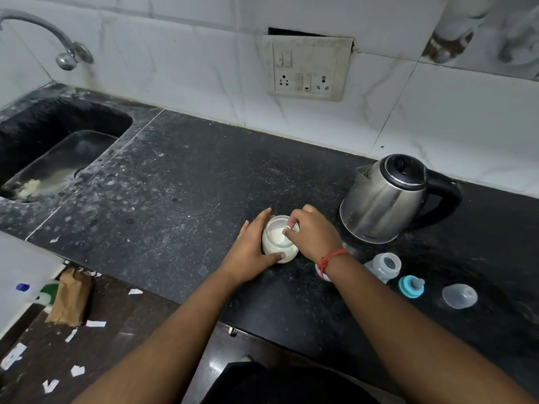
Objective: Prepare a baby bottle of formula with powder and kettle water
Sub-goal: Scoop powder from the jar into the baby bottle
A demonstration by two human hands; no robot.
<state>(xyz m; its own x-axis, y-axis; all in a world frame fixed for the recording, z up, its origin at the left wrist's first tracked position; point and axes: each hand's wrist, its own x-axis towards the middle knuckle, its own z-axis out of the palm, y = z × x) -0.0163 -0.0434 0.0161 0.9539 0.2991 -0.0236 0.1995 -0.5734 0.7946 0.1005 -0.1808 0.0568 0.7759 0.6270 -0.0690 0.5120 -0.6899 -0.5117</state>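
At the center of the frame we see a small glass jar of white powder [280, 239] standing open on the dark stone table [180, 182]. The left hand [253, 251] wraps around the jar's left side, fingers behind it and thumb across its front, a closed grip on the glass. The right hand [312, 233] reaches over the jar's mouth from the right, its fingertips pinching a small pale scoop [287, 228] whose bowl dips into the powder; a red thread [332, 257] circles that wrist.

Right of the hands, the steel kettle [388, 199] with black lid and handle stands on the table, its spout turned toward the upper left of the frame. Just below it, at lower right, we find the baby bottle [385, 265], uncapped, its open neck toward us; whether it stands or leans we cannot tell. Beside it to the right lies the blue ring with its teat [411, 286], and farther right the clear cap [460, 295], each apart from the others. A small red-and-white object is partly hidden under the right wrist.

At the far left a sink [58, 158] is set into the table under a curved tap [43, 36]. A switchboard with sockets [307, 68] sits on the tiled wall at upper center. Scraps of paper and a brown bag [71, 298] litter the floor at lower left.
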